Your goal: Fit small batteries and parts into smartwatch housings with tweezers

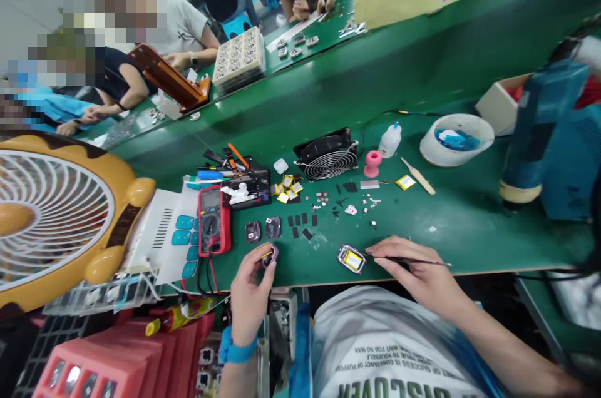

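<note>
The person sits at the near edge of a green table (469, 223). The left hand (248, 288) is curled shut around a tiny part with a yellow bit (268, 254), pinched between thumb and fingertips just off the table's near edge. The right hand (413, 270) is closed on thin tweezers (408, 258), held like a pencil, with the tip pointing left at a small case with a yellow battery (351, 258) that lies flat on the table between the two hands. Both little pieces look very light and easy to break, and smooth enough to slip, so I think they should be held gently by their outer edges, not by the soft yellow middle. Further away lie more yellow batteries (288, 188), small black pads (300, 223) and tiny screws. A red meter (213, 219) sits to the left, a black fan (327, 157) is far behind, and a white bowl (455, 138) stands far right. Other people work at the far table.
</note>
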Available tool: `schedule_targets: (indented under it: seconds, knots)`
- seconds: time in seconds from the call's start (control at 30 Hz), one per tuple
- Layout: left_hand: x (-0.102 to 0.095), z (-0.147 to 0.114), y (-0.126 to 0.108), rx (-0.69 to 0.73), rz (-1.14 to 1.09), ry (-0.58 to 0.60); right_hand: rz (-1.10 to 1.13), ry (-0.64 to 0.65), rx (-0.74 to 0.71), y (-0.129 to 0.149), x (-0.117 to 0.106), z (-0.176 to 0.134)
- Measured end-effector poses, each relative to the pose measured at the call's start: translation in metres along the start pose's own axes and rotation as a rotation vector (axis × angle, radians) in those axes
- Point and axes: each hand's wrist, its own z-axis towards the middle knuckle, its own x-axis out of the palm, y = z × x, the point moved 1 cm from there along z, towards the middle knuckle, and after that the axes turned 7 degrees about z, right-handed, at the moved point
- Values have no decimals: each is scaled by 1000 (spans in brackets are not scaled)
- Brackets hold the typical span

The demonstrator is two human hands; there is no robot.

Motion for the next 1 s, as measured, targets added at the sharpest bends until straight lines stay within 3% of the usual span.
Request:
schedule_targets:
  seconds: [0.07, 0.13, 0.2, 0.33, 0.4, 0.47, 0.63, 1.0]
  knots:
    - [4, -3, 2, 199, 242, -118, 0, -2, 6, -1, 0, 0]
    - [17, -11, -2, 364, 337, -173, -11, 1, 14, 0, 1, 1]
    - [38, -21, -13, 510, 297, -42, -17, -3, 14, 1, 1, 2]
    - [90, -29, -44, 738, 140, 388, -18, -1, 48, 5, 2, -5]
    - [110, -26, -54, 785, 117, 432, -25, 15, 72, 7, 2, -12]
    - [122, -23, -58, 802, 112, 398, -39, 35, 77, 8, 4, -21]
    - [126, -23, -55, 852, 110, 312, -98, 72, 4, 11, 9, -33]
    - [122, -25, -67, 821, 206, 341, -291, 167, -139, -9, -1, -54]
